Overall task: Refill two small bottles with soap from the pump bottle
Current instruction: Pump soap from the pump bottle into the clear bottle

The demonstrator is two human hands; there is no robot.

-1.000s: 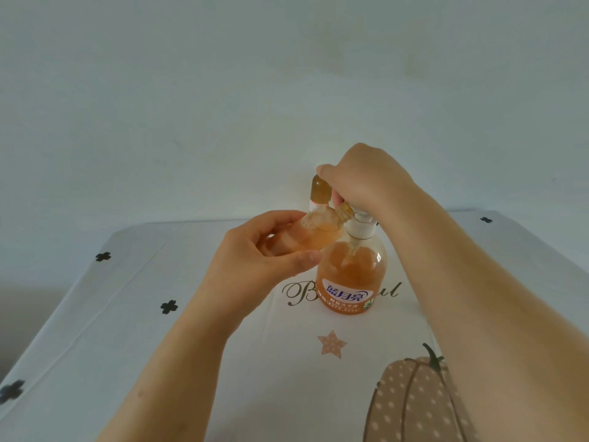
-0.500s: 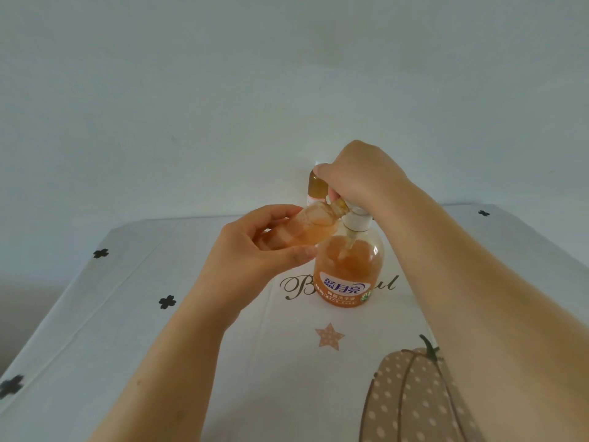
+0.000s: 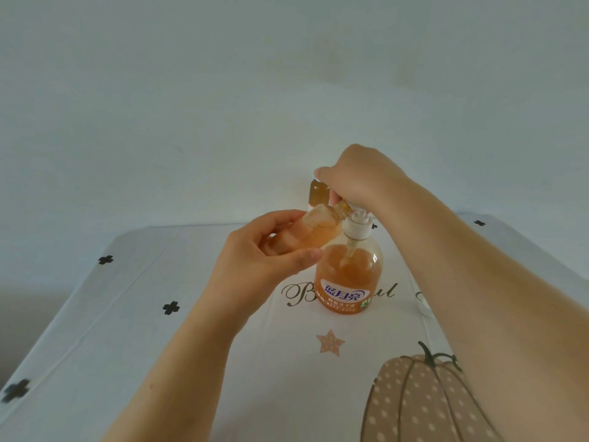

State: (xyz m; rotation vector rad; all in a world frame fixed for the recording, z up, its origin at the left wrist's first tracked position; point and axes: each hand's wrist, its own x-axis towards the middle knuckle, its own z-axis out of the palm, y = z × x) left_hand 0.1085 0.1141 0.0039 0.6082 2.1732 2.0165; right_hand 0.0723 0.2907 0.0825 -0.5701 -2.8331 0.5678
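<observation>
We grip 1 bottle (image 3: pixel 318 231) mid-body in the left hand (image 3: pixel 264 260); we judge it light and soap-slippery. Our right hand (image 3: pixel 360 177) curls over the pump (image 3: pixel 358 225).

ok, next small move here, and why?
Probably press the white pump head down. The right hand covers it atop the round orange soap bottle, while the left hand holds the small clear plastic bottle tilted, mouth at the spout, and it looks only partly filled.
</observation>
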